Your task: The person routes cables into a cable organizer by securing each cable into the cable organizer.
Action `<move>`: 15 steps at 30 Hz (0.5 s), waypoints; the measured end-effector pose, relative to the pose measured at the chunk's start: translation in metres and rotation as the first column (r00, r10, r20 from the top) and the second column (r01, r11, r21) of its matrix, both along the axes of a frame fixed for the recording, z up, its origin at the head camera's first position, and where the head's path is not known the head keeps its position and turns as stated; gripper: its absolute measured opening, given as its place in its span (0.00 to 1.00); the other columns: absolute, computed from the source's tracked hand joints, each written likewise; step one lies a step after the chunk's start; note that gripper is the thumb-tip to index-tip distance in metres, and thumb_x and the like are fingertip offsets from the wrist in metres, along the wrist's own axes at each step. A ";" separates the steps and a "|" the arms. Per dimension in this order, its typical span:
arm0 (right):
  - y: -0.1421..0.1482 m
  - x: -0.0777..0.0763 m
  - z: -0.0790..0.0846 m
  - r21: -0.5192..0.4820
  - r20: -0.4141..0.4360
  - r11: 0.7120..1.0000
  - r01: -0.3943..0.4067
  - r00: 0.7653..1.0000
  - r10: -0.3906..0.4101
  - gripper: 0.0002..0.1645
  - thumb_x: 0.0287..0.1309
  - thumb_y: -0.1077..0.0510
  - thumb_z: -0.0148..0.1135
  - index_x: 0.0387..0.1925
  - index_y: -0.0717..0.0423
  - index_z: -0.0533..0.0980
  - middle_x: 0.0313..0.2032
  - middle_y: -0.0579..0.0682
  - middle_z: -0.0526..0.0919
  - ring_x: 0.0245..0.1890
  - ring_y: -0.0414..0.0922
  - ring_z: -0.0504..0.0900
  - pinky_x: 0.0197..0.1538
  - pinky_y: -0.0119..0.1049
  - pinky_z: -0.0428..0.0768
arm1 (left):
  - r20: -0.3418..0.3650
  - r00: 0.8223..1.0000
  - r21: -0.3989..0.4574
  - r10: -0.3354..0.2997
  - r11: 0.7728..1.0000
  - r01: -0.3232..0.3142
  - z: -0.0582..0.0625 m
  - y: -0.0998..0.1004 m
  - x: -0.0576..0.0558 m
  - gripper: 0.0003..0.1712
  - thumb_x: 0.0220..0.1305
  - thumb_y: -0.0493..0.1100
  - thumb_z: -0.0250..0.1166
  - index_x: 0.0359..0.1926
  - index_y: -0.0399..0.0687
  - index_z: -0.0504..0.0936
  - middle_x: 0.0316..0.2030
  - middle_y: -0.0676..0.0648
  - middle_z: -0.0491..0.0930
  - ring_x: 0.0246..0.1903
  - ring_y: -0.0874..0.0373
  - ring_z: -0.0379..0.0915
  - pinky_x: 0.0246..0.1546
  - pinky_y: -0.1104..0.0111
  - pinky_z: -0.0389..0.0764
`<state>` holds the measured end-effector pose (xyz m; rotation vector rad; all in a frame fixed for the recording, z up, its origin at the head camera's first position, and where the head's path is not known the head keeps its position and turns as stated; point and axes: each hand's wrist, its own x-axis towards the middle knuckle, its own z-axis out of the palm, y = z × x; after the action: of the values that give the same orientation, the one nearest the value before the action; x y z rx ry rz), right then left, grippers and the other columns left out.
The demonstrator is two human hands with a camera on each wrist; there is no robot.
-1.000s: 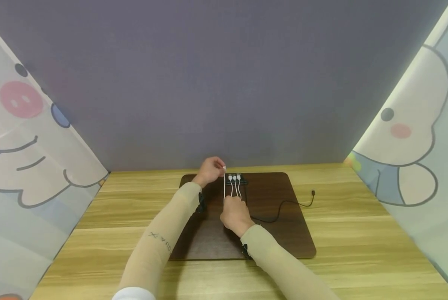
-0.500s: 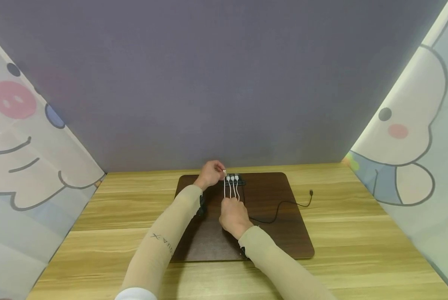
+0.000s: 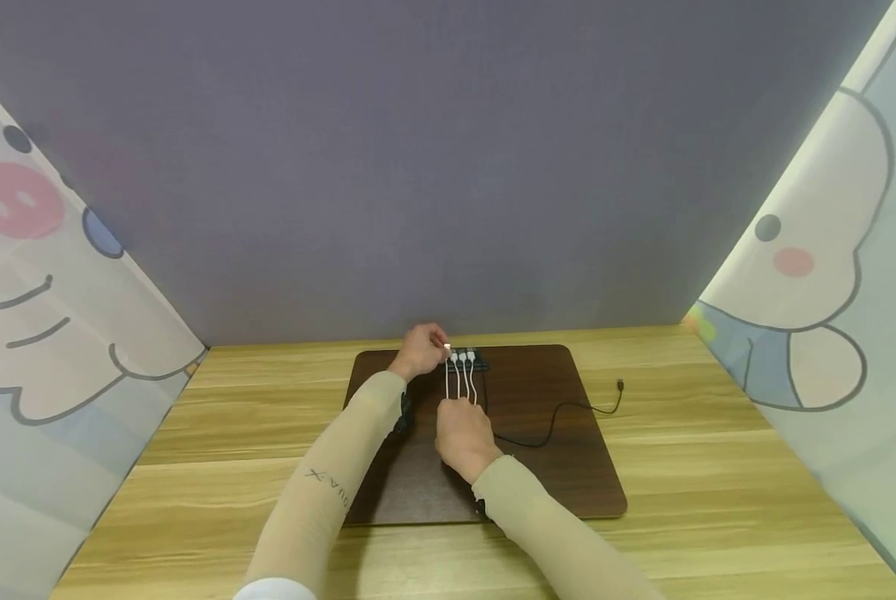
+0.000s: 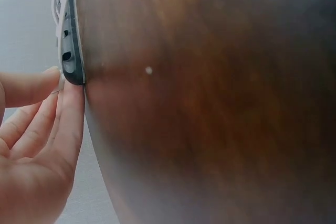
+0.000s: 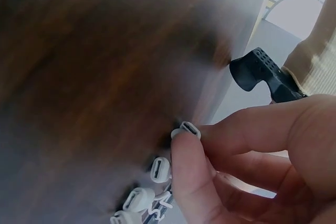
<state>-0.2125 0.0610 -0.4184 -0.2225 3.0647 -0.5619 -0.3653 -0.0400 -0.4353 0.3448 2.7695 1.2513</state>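
My left hand (image 3: 422, 350) pinches a white USB plug (image 3: 447, 347) at the left end of a black USB hub (image 3: 481, 364). In the left wrist view, thumb and fingers close on this plug (image 4: 59, 83) beside the hub's end (image 4: 73, 69); whether it is inserted is hidden. Several white plugs (image 3: 463, 357) stand side by side in the hub, cables running toward me. My right hand (image 3: 466, 433) is at the near ends of these cables. In the right wrist view, its thumb and finger pinch a white connector (image 5: 190, 128); other white connectors (image 5: 160, 169) lie beside it.
The hub sits at the far edge of a dark brown board (image 3: 545, 475) on a wood-grain table (image 3: 718, 467). A black cable (image 3: 560, 417) with a plug end (image 3: 620, 385) curves off the board to the right. A grey wall (image 3: 448, 167) rises behind.
My left hand has lowered the white USB plug slightly, closer to the hub and the plugs beside it. The right hand keeps its grip, almost still. The head view has shifted a little.
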 end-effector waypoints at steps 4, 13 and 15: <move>0.000 0.001 0.000 0.013 -0.024 1.000 -0.005 1.000 0.005 0.11 0.50 0.66 0.74 0.21 0.58 0.77 0.23 0.55 0.83 0.25 0.55 0.86 0.23 0.46 0.83 | -0.014 1.000 -0.025 -0.002 1.000 0.002 0.001 0.003 -0.001 0.06 0.63 0.34 0.69 0.41 0.42 0.82 0.35 0.46 0.81 0.34 0.53 0.78 0.35 0.62 0.79; -0.004 0.003 -0.002 0.057 -0.070 0.998 -0.026 0.997 0.030 0.10 0.53 0.66 0.73 0.22 0.59 0.78 0.22 0.55 0.82 0.22 0.53 0.85 0.20 0.41 0.82 | 0.001 1.000 -0.113 -0.020 0.993 0.020 0.005 0.004 0.001 0.04 0.68 0.36 0.65 0.42 0.44 0.81 0.38 0.46 0.77 0.41 0.50 0.71 0.40 0.58 0.76; -0.004 0.005 -0.002 0.052 -0.074 0.998 -0.027 0.997 0.031 0.10 0.53 0.66 0.73 0.22 0.59 0.79 0.22 0.54 0.82 0.22 0.53 0.85 0.20 0.41 0.82 | 0.011 1.000 -0.115 -0.027 0.993 0.028 0.005 0.004 0.002 0.04 0.68 0.36 0.64 0.43 0.43 0.81 0.39 0.45 0.77 0.41 0.49 0.70 0.40 0.57 0.76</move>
<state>-0.2079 0.0573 -0.4208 -0.2925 3.1375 -0.4836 -0.3634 -0.0361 -0.4299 0.3652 2.8032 1.0788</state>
